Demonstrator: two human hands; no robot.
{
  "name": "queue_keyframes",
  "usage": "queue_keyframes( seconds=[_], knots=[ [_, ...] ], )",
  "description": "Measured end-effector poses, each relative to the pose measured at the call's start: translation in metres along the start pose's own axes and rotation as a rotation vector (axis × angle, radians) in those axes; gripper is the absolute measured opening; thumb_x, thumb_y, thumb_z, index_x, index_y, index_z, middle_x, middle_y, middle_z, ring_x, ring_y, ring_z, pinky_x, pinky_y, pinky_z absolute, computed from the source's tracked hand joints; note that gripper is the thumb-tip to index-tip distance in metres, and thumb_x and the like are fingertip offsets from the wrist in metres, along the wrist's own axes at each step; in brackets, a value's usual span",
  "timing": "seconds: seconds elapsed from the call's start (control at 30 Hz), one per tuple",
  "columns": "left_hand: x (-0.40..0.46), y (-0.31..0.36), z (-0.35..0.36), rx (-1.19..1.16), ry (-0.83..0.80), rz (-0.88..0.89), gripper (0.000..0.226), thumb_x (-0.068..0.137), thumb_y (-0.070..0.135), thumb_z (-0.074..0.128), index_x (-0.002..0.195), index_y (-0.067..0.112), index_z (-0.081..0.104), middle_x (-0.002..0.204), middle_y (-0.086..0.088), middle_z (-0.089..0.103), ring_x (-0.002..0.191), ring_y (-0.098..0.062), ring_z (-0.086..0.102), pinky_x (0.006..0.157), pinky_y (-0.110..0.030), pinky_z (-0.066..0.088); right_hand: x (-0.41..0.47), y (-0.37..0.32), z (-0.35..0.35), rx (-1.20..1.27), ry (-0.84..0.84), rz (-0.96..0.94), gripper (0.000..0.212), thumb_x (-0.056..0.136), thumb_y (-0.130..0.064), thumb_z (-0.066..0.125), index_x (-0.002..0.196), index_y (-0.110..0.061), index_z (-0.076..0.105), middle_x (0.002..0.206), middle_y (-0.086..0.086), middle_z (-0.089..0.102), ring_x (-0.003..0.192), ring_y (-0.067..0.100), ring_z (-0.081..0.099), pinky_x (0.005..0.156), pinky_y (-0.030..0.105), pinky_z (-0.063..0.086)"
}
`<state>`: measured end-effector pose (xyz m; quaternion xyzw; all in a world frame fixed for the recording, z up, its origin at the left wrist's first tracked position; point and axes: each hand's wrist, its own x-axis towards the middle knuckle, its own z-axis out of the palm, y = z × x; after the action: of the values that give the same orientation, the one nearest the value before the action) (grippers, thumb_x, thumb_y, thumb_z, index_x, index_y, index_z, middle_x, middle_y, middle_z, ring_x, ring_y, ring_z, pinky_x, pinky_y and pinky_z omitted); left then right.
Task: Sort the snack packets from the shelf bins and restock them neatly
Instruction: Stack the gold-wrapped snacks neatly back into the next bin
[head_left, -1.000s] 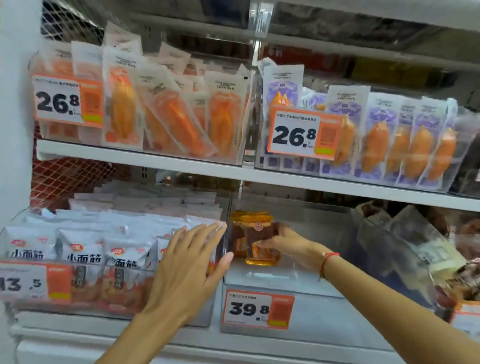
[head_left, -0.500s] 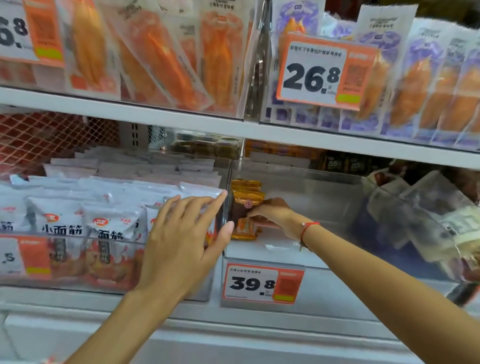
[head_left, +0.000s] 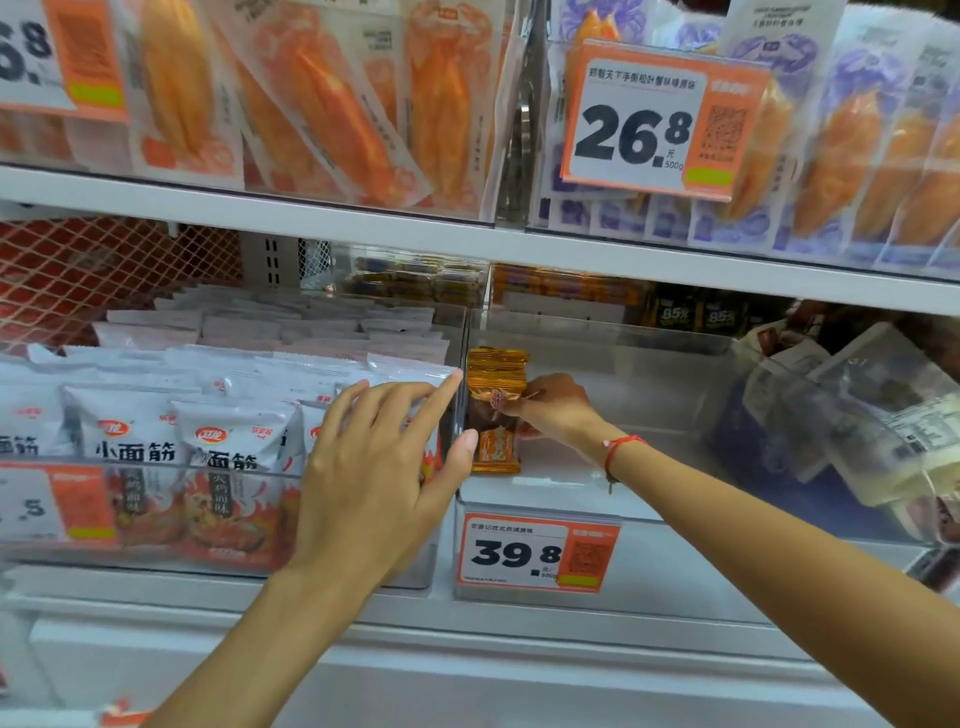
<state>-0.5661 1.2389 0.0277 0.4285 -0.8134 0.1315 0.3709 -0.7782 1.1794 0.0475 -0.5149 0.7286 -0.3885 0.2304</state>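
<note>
a: what sat at the left end of the lower shelf (head_left: 363, 603)?
b: a clear bin (head_left: 436, 566) packed with white snack packets (head_left: 234, 441), standing in rows.
a: and the left hand (head_left: 374, 467)?
b: it lay flat against that bin's right front corner, fingers straight and spread apart, gripping nothing.
a: further right?
b: the middle bin (head_left: 649, 364), with a small stack of orange packets (head_left: 496, 410) standing upright against its left wall. the right hand (head_left: 550, 410) had its fingers curled, pinching the front packet of that stack. a 39.8 price tag (head_left: 535, 553) hung on the front edge below.
</note>
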Motion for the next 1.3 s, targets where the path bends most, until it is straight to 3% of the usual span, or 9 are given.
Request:
queue_keyframes(
  seconds=[0.13,0.37,0.53,0.67,0.77,0.9,1.1,1.23,1.3],
  knots=[
    [0.0,0.0,0.0,-0.007,0.014,0.004,0.056,0.098,0.052,0.024,0.141,0.025,0.049,0.114,0.002,0.062,0.109,-0.019,0.052,0.108,-0.037,0.026,-0.001,-0.001,-0.006,0.074,-0.128,0.052,0.013,0.085,-0.019,0.073,0.093,-0.018,0.063,0.109,0.009,0.069,0.092,0.021,0.068,0.079,0.027,0.058],
    [0.0,0.0,-0.005,-0.007,-0.04,0.016,0.06,0.099,0.054,0.019,0.143,0.025,0.045,0.121,0.002,0.06,0.114,-0.017,0.047,0.108,-0.036,0.025,-0.022,-0.005,-0.033,-0.186,-0.169,0.048,0.071,0.085,-0.02,0.072,0.143,-0.011,0.032,0.135,0.013,0.049,0.109,0.025,0.056,0.08,0.028,0.053],
    [0.0,0.008,-0.025,0.009,-0.02,0.07,0.059,0.096,0.049,0.027,0.144,0.017,0.042,0.135,-0.003,0.052,0.124,-0.02,0.044,0.113,-0.039,0.019,-0.113,-0.016,-0.074,-0.444,-0.117,-0.542,0.036,0.087,-0.022,0.069,0.122,-0.023,0.06,0.114,-0.015,0.053,0.089,-0.004,0.049,0.071,0.004,0.038],
    [-0.006,0.04,-0.059,0.043,0.094,0.225,0.033,0.092,0.036,0.043,0.109,0.015,0.062,0.106,-0.003,0.063,0.096,-0.024,0.059,0.083,-0.038,0.044,-0.192,-0.004,-0.089,-0.679,-0.105,-0.732,0.013,0.088,-0.032,0.064,0.102,-0.031,0.065,0.087,-0.019,0.05,0.076,0.003,0.047,0.065,0.019,0.042],
    [-0.028,0.07,-0.071,0.004,-0.175,0.17,0.024,0.097,0.038,0.045,0.101,0.023,0.063,0.097,0.005,0.065,0.089,-0.02,0.062,0.068,-0.03,0.037,-0.229,0.038,-0.078,-0.802,-0.366,-0.556,0.016,0.091,-0.035,0.059,0.105,-0.03,0.064,0.095,-0.016,0.061,0.082,0.002,0.049,0.074,0.024,0.044],
    [-0.096,0.084,-0.031,-0.067,-0.592,-0.012,0.022,0.095,0.036,0.045,0.104,0.027,0.063,0.107,0.006,0.068,0.099,-0.021,0.063,0.075,-0.03,0.046,-0.257,0.123,-0.047,-0.865,-0.705,-0.112,0.028,0.094,-0.033,0.056,0.121,-0.024,0.06,0.122,-0.001,0.061,0.11,0.019,0.055,0.092,0.033,0.044],
    [-0.261,0.093,0.039,-0.121,-0.9,-0.151,0.038,0.099,0.029,0.043,0.135,0.026,0.052,0.14,0.006,0.052,0.126,-0.013,0.049,0.102,-0.029,0.041,-0.311,0.257,0.019,-0.718,-0.64,0.094,0.021,0.092,-0.022,0.049,0.111,-0.017,0.057,0.122,0.011,0.059,0.11,0.032,0.056,0.079,0.035,0.041],
    [-0.334,0.082,0.07,-0.096,-1.191,-0.183,0.061,0.102,0.032,0.034,0.156,0.025,0.007,0.163,0.004,0.004,0.149,-0.017,0.008,0.12,-0.035,0.015,-0.335,0.303,0.048,-0.734,-0.412,0.006,0.057,0.088,-0.02,0.038,0.145,-0.018,0.034,0.153,0.006,0.032,0.138,0.029,0.032,0.109,0.039,0.033],
    [-0.354,0.075,0.078,-0.045,-1.251,-0.168,0.058,0.102,0.04,0.021,0.156,0.025,0.003,0.163,0.003,-0.002,0.15,-0.017,0.003,0.121,-0.036,0.011,-0.336,0.321,0.057,-0.731,-0.303,0.003,0.068,0.09,-0.016,0.044,0.153,-0.018,0.018,0.16,0.0,0.01,0.145,0.03,0.023,0.116,0.04,0.028]
  ],
)
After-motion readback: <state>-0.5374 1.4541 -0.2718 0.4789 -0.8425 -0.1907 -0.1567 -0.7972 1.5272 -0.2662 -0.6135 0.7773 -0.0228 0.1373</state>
